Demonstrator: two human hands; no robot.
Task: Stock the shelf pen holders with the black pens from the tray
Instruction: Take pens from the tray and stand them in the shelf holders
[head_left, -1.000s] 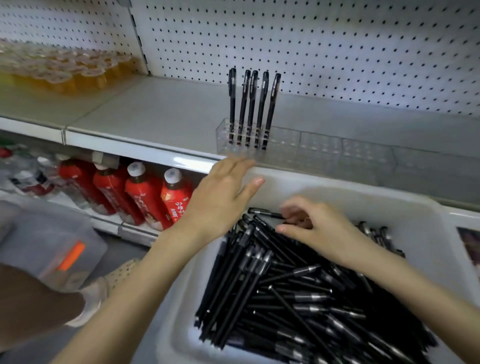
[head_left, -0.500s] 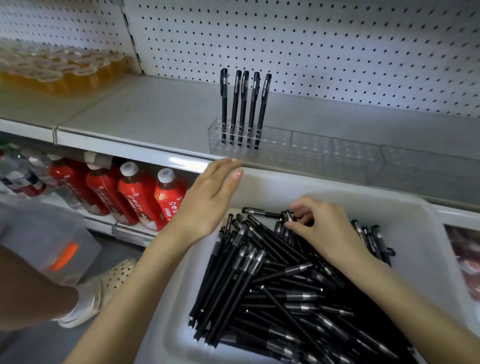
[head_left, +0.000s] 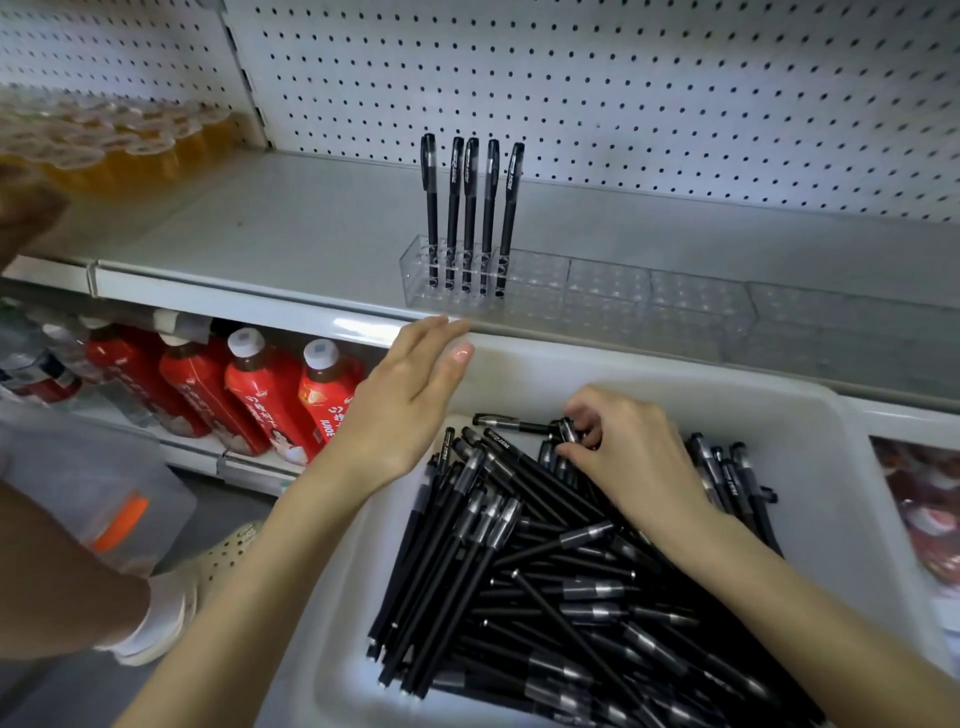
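Observation:
A white tray (head_left: 769, 415) in the lower right holds a heap of black pens (head_left: 545, 587). My right hand (head_left: 631, 457) lies on the far part of the heap, its fingers curled and pinching a pen cap (head_left: 567, 430). My left hand (head_left: 410, 400) hovers with straight fingers over the tray's far left corner, just below the shelf edge. On the grey shelf (head_left: 311, 228) stands a row of clear pen holders (head_left: 613, 286). Several black pens (head_left: 470, 208) stand upright in the leftmost holder; the other holders look empty.
A white pegboard (head_left: 623, 88) backs the shelf. Cups of orange drink (head_left: 114, 140) fill the shelf's left end. Red bottles (head_left: 249, 389) stand on the lower shelf. Another person's leg and white shoe (head_left: 171, 597) and a clear bin (head_left: 93, 488) are on the left.
My right hand's fingers have curled and closed on a pen at the far end of the heap. My left hand stays open near the shelf edge. The camera has shifted slightly.

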